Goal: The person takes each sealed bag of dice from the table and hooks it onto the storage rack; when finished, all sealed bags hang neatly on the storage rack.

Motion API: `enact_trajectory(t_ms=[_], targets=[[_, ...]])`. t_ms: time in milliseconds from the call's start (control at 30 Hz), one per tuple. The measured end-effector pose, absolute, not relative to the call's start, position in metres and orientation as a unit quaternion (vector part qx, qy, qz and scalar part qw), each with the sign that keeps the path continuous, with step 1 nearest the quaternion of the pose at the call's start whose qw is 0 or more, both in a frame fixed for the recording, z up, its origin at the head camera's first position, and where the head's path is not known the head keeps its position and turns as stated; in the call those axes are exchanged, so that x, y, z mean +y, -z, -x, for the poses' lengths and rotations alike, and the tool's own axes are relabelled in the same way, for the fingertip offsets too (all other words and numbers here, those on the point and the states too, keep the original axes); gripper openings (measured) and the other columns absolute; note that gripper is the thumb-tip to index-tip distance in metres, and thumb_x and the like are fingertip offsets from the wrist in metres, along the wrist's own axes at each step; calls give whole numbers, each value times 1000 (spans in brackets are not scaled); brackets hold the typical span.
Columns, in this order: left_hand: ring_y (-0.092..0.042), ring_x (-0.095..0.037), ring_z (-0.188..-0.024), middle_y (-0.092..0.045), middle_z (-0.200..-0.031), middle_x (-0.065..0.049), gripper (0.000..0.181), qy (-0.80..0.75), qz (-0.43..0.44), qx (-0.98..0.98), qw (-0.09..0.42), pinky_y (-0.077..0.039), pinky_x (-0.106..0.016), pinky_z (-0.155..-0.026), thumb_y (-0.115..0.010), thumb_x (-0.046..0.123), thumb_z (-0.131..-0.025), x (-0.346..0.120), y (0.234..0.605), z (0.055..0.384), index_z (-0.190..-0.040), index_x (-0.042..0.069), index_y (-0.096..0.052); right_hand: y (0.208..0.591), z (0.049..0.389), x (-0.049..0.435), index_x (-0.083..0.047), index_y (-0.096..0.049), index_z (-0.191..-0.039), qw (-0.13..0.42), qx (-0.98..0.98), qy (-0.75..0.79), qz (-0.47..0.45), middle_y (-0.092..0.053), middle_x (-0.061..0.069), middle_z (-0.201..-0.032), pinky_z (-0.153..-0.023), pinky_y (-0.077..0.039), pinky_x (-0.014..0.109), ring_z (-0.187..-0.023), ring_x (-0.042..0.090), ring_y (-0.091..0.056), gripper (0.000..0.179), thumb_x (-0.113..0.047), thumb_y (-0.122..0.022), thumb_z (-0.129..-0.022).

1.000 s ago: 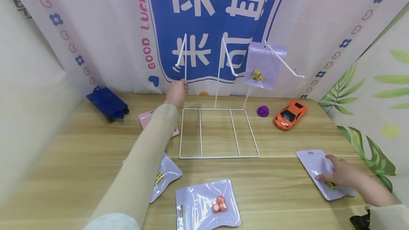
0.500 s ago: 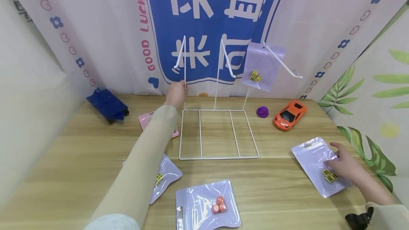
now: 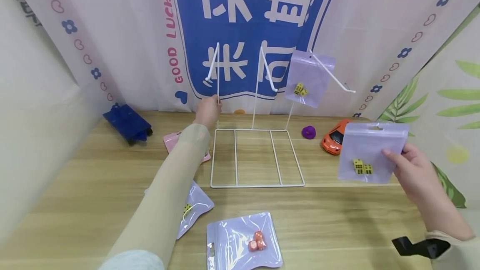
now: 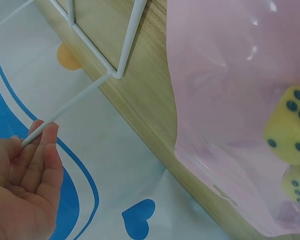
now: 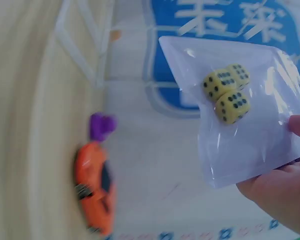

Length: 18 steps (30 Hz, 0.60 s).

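Note:
My left hand (image 3: 208,111) grips the left upright of a white wire display rack (image 3: 258,186), as the left wrist view also shows with the fingers (image 4: 51,155) curled round the thin rod. In my right hand (image 3: 416,170) is a purple zip bag (image 3: 371,147) with yellow dice, pinched at its right side and held up above the table. The bag's hang hole faces up. Another purple bag (image 3: 311,74) of yellow dice hangs on the rack's right hook. The left hook (image 3: 212,63) and middle hook (image 3: 269,70) carry nothing.
On the table lie a purple bag with red dice (image 3: 240,236), a purple bag (image 3: 196,207) and a pink bag (image 3: 171,140) partly behind my left arm. An orange toy car (image 3: 331,141), a purple ring (image 3: 308,132) and a blue item (image 3: 126,122) stand farther back.
My right hand has lifted the purple bag with yellow dice off the table, bringing it up and upright in front of the orange car. My left hand stays on the rack.

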<state>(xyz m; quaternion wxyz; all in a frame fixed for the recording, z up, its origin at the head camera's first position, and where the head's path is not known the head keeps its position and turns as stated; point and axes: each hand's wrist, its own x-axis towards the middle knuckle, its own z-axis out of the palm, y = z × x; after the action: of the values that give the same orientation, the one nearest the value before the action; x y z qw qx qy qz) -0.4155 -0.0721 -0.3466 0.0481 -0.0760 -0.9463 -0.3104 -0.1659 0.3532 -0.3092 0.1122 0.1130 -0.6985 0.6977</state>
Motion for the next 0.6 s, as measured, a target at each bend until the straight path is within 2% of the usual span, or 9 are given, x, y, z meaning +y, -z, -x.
enact_trajectory(t_ms=[133,267,467,600], targets=[[-52,-21,-77,-56,-87,-8,14,316,74,-945,45,-46,-32,-66,-42,14,-98,-72,347,415,-101,5,-53,282,169,330,-3,-52,-122,112,-641,-736,-189,-54,4,-119,-84,-42,18,-106,10,-51,33,8,-36,-95],[-53,-22,-77,-57,-87,-9,14,319,79,-943,50,-46,-32,-67,-43,14,-98,-72,348,416,-99,5,-54,260,177,311,2,-51,-122,109,-616,-751,-213,-53,8,-119,-85,-43,22,-106,15,-51,31,8,-36,-95],[-54,-22,-73,-60,-84,-10,14,303,94,-945,79,-45,-32,-65,-45,12,-96,-74,350,420,-95,3,-56,246,194,292,-2,-55,-116,116,-634,-749,-154,-55,7,-114,-81,-47,21,-103,15,-52,24,-1,-49,-93],[-53,-22,-73,-59,-85,-10,14,303,93,-946,72,-45,-32,-65,-45,12,-96,-73,349,419,-95,3,-55,250,206,288,-5,-56,-109,114,-642,-749,-117,-56,4,-108,-78,-47,19,-99,13,-54,18,-6,-55,-91]])
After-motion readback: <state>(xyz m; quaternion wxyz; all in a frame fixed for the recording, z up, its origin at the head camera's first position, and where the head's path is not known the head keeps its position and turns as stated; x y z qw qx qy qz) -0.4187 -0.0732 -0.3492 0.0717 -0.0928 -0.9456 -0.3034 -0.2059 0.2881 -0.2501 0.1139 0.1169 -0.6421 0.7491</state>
